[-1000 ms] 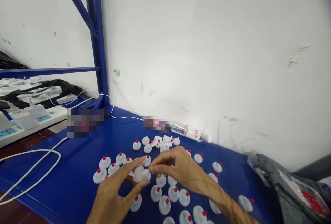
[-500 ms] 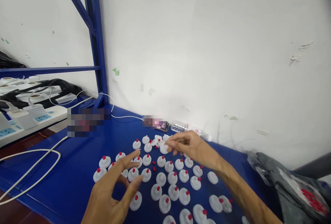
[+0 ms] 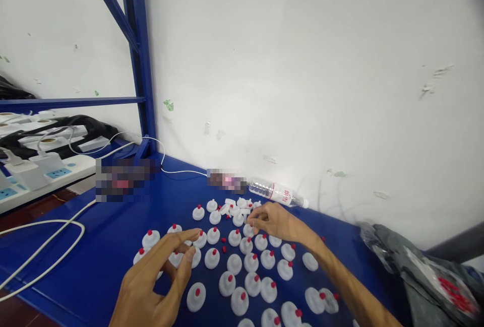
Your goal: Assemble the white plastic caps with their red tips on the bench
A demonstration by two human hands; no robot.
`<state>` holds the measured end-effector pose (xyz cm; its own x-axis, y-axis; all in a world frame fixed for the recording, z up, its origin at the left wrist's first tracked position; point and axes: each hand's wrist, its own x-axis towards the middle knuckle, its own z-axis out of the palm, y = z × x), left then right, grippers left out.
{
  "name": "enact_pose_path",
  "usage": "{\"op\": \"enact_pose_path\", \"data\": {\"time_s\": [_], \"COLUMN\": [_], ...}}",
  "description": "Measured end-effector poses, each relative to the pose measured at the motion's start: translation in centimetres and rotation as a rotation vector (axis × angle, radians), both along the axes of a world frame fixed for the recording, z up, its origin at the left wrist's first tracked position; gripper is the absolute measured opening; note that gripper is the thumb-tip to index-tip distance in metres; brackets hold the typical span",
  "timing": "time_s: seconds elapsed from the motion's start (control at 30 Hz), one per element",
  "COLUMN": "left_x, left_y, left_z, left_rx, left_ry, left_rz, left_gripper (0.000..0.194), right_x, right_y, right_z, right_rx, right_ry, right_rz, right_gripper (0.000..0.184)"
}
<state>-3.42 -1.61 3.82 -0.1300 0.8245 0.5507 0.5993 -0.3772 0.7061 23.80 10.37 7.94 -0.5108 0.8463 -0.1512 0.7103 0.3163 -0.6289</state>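
Many white round caps [image 3: 234,264], most with a small red tip on top, stand spread over the blue tabletop [image 3: 113,261]. My right hand [image 3: 274,221] reaches in from the right, fingertips pinched at a white cap [image 3: 248,230] near the back of the group. Its thumb and index finger seem to grip that cap's top; the rest of the fingers are curled. My left hand [image 3: 151,276] hovers over the left part of the group, thumb and fingers apart, holding nothing. Between the hands lie two loose red tips [image 3: 224,249].
A clear plastic bottle [image 3: 278,193] lies along the wall, beside a blurred-out item [image 3: 227,180] with a white cable. On the left are a power strip [image 3: 71,168] and a blue metal post [image 3: 138,65]. A dark bag [image 3: 416,266] rests at the right.
My right hand has moved down and slightly nearer, uncovering caps at the back. My left hand has shifted a little left and down. Both bottle and caps lie as before.
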Motion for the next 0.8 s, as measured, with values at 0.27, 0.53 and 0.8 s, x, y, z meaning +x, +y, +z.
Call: {"op": "enact_pose_path", "data": {"time_s": [0.27, 0.53, 0.8], "left_x": [0.0, -0.1, 1.5], "left_y": [0.0, 0.0, -0.4], "left_z": [-0.1, -0.6, -2.0], "left_rx": [0.002, -0.002, 0.094], "left_ry": [-0.001, 0.036, 0.153], "left_rz": [-0.031, -0.07, -0.198], "left_gripper": [0.022, 0.018, 0.055], "right_x": [-0.6, 0.0, -3.4], "right_y": [1.9, 1.2, -5.8], "right_z": [-1.1, 0.4, 3.4], "right_rx": [0.276, 0.327, -0.312], "right_ry": [-0.109, -0.099, 0.445], "right_rz": [-0.14, -0.181, 0.031], "right_gripper": [0.02, 0.011, 0.034]}}
